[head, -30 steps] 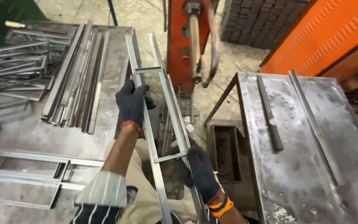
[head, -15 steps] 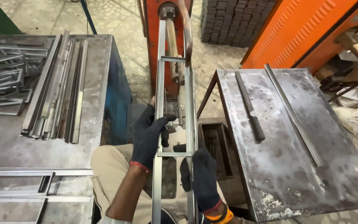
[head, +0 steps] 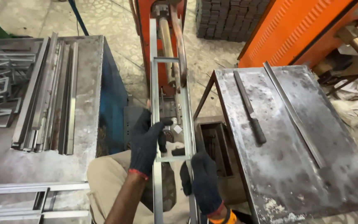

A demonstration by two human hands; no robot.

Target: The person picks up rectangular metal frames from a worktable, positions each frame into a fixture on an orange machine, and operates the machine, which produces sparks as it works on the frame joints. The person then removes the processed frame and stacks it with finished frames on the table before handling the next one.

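A long, narrow grey metal ladder-shaped frame point(head: 168, 87) stands lengthwise between two steel tables, its far end at the orange machine point(head: 162, 45). The dark-gloved left hand point(head: 146, 145) is closed around its left rail. The dark-gloved right hand point(head: 204, 182) clasps the right rail, beside the grey steel table point(head: 295, 166) carrying a dark-handled file point(head: 249, 108).

- Below you lies a pale mottled stone floor point(head: 117, 25).
- At your left stands a worn steel table point(head: 92, 103) with a blue side.
- At your right stands a scuffed steel bench point(head: 295, 166).
- Ahead rises an orange machine point(head: 307, 29), beside stacked dark blocks point(head: 224, 18).
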